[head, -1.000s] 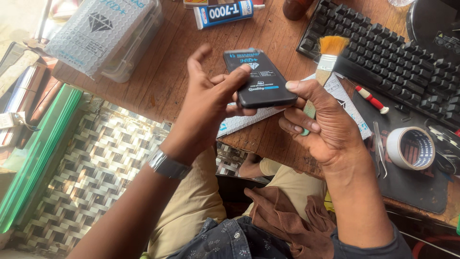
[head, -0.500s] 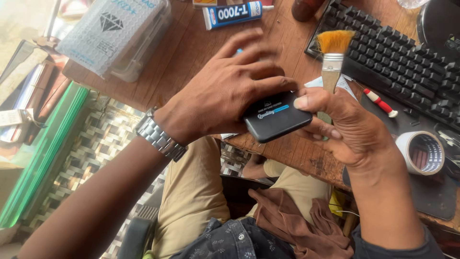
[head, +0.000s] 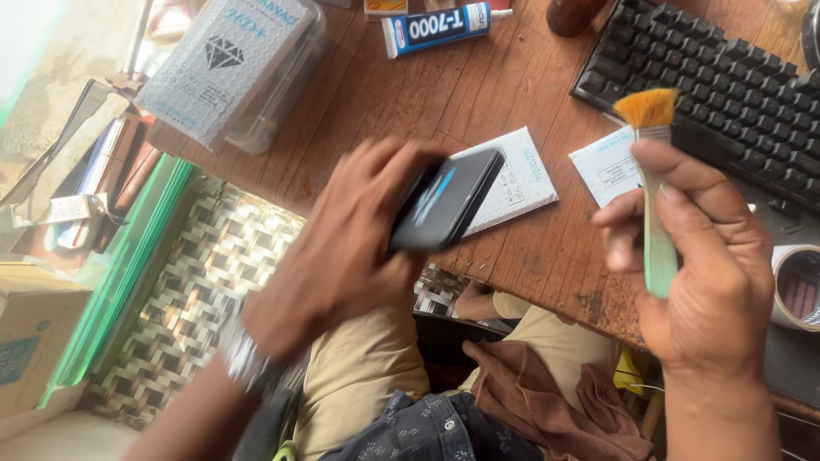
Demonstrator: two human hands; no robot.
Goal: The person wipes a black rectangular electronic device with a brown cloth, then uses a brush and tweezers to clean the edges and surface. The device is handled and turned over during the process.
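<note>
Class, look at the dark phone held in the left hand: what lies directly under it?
Under the phone, held by the left hand, lies a white packet on the wooden desk. The packet's left part is covered by the phone, so any print there cannot be seen.

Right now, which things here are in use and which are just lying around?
In use:
left hand gripping the black phone
right hand holding the small brush

Lying about:
glue tube
black keyboard
tape roll
white packet
clear plastic box
</note>
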